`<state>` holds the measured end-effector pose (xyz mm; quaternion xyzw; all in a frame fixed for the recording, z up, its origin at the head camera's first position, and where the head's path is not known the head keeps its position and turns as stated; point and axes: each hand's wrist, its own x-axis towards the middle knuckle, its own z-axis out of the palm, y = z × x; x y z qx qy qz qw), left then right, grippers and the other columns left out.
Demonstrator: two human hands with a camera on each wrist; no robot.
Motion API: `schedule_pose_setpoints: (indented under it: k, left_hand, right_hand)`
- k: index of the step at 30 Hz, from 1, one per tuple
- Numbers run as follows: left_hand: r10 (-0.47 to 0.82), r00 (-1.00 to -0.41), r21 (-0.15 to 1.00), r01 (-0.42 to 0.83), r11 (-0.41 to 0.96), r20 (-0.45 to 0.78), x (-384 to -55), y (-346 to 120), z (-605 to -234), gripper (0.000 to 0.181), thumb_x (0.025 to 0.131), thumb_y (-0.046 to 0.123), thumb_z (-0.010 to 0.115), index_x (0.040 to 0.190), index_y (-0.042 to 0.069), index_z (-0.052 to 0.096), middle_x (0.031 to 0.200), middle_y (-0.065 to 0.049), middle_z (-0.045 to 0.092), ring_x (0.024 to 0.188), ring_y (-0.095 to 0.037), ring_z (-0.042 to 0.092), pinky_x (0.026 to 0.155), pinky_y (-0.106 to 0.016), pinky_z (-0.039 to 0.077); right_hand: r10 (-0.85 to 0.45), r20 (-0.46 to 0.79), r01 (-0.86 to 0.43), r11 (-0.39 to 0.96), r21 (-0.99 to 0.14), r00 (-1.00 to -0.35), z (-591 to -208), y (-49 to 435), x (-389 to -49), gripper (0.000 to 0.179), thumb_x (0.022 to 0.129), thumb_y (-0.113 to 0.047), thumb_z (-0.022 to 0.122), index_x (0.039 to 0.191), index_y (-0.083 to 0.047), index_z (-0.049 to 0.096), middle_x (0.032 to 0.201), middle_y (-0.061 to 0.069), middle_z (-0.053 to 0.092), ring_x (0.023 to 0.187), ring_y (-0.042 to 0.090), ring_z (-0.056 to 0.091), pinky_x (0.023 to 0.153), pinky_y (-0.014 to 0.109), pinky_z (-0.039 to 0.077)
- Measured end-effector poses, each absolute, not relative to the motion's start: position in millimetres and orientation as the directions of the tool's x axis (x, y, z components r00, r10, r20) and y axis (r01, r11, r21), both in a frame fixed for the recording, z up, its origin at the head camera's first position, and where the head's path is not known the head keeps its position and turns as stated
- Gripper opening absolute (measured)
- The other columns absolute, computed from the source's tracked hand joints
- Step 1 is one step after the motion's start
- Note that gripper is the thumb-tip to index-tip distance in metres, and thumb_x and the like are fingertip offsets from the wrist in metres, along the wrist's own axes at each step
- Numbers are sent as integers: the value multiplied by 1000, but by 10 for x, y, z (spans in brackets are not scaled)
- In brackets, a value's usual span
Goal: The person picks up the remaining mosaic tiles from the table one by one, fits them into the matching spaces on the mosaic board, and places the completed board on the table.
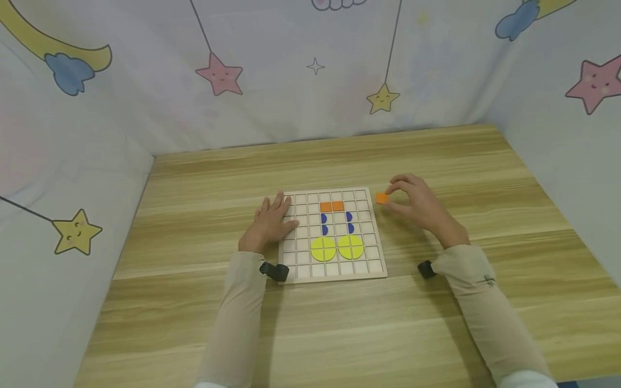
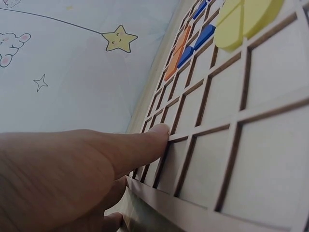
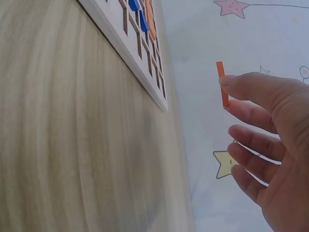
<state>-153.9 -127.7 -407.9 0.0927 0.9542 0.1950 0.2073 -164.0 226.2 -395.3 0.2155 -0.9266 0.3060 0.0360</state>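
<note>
Right hand pinches an orange tile; left hand lies flat on the grid board.

The right hand (image 1: 422,207) holds the orange tile (image 1: 382,198) at its fingertips, just beside the grid board (image 1: 375,267); the left hand (image 1: 267,223), fingers straight, rests on the board's near edge, on the table (image 1: 194,302).

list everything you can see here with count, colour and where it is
grid board: 1, pale wood, middle of the table
orange squares on board: 2, orange, side by side in a far row
blue half-circles: 4, blue, two stacked pairs below the orange squares
yellow circles: 2, yellow, each made of quarter pieces, near rows
loose orange square: 1, orange, pinched just off the board's far right corner
table: 1, light wood grain
curtain: pale, with stars, behind and at both sides
left hand: 1, flat on the board's left edge
right hand: 1, fingers pinching the loose orange square
</note>
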Motion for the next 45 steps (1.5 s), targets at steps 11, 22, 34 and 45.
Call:
schedule_pose_setpoints:
  k: [11,22,34,45]
  left_hand:
    - [259,-893,398,100,912,-369,-1541,-1283,-4080,71,100,40,44,155,11,11,162,-10,-6,146,-42,-9,116,-61,2]
    - [259,-892,399,99,912,-370,-1548,-1276,-4077,71,99,40,45,155,11,10,162,-10,-7,146,-42,-9,116,-61,2]
    - [256,-893,408,92,908,-370,-1553,-1272,-4075,71,99,39,45,155,12,11,162,-9,-7,146,-42,-9,116,-61,1]
    - [255,-893,407,90,909,-371,-1556,-1278,-4082,71,99,40,45,155,12,11,162,-9,-7,146,-42,-9,116,-61,1]
  right_hand:
    - [-392,209,-439,714,-545,-896,-3938,2158,-1659,18,85,-9,70,100,-1,66,128,19,53,124,38,43,106,55,34]
    - [-403,181,-434,725,-536,-897,-3954,2076,-1687,17,87,-13,68,101,-3,67,129,17,53,125,36,44,106,53,35]
    - [-426,177,-450,717,-533,-887,-3975,1989,-1749,19,86,-16,71,101,-4,67,128,16,53,124,35,45,106,51,35]
    - [-434,97,-413,730,-544,-895,-4012,1906,-1795,23,87,-21,70,102,-4,66,132,16,50,128,36,41,109,53,32]
